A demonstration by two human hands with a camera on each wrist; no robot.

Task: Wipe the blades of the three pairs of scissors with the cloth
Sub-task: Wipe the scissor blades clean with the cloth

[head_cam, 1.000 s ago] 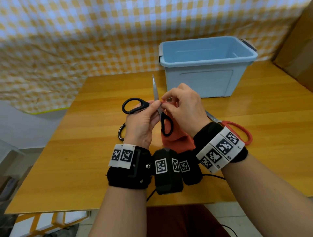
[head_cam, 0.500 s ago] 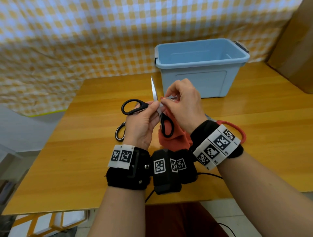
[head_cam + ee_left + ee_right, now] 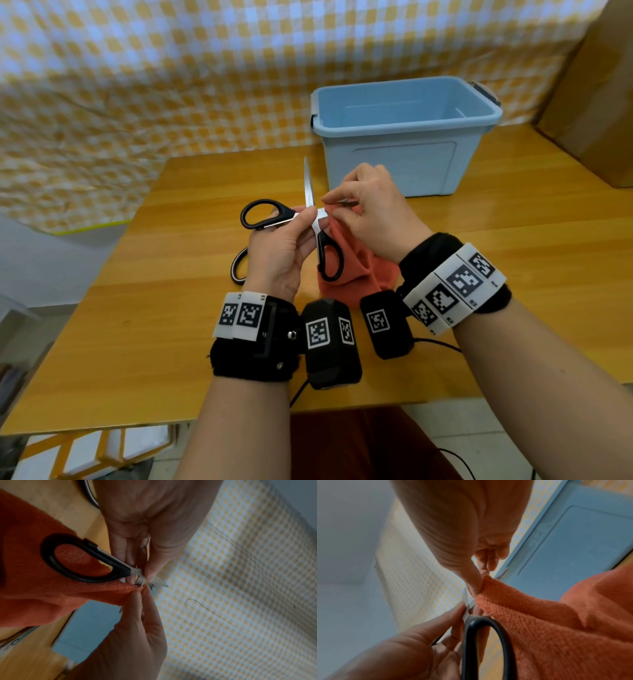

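A yellow-and-white checked cloth (image 3: 171, 85) hangs as a backdrop behind a wooden table (image 3: 154, 342). A light blue plastic bin (image 3: 394, 164) stands on it, a cardboard box (image 3: 596, 102) at the far right. Soft, even light.

The right hand (image 3: 371, 214), with the cloth (image 3: 346, 240) pinched on the blade, now sits further right of the pivot than a second ago, baring steel beside the left thumb. The red scissors at right are now hidden behind the right wrist.
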